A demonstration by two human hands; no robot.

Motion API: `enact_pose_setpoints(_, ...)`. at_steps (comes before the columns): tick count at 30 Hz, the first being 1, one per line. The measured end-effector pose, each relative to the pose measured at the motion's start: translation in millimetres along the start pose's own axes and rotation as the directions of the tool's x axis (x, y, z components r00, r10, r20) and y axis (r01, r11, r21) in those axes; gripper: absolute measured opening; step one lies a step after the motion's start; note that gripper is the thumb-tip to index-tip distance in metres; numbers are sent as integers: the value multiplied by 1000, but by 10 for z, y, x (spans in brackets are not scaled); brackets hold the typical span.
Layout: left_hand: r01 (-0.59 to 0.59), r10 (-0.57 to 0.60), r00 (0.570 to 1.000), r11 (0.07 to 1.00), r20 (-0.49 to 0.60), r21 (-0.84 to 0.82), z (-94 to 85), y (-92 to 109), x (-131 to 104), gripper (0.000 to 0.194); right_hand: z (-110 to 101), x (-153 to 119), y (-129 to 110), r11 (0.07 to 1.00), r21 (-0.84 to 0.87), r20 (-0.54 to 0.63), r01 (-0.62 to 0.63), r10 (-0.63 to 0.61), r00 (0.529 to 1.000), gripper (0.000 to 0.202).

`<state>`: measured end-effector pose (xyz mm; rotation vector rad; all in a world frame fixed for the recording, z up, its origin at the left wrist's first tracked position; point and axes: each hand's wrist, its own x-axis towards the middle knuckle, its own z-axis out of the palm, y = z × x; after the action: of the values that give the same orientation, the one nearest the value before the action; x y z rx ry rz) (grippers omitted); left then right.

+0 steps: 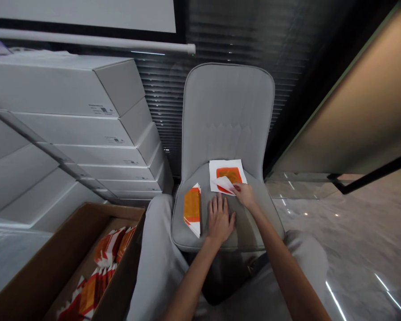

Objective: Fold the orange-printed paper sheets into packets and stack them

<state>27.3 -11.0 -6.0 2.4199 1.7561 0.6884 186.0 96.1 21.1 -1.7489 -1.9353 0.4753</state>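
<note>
On the seat of a grey chair (227, 102) lies a white sheet (234, 163) with an orange and red printed square, near the backrest. My right hand (244, 195) pinches the sheet's lower right corner, which is lifted and folded over part of the print. Just below the sheet, my left hand (219, 218) rests flat on the seat with its fingers spread and holds nothing. Left of that hand lies a small stack of folded orange and white sheets (192, 206).
An open cardboard box (36, 272) at the lower left holds several folded red, orange and white pieces (90, 294). White boxes (116, 89) are stacked left of the chair. Dark blinds (163, 107) stand behind it, and a glass panel (361, 102) is at the right.
</note>
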Motion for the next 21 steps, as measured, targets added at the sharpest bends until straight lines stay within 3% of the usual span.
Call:
enact_pose_setpoints(10,-24,23,998,1000,-52,-9,7,-28,5,66,199,-103,201,978,179,-63,110,-101,993,25)
enact_pose_setpoints(14,-30,29,999,999,-46,-24,15,-24,-7,64,220,-152,216,974,163,-84,155,-142,986,32)
enact_pose_setpoints(21,38,-41,997,998,-60,-56,14,5,-41,61,153,-236,150,973,94,-123,210,-198,972,22)
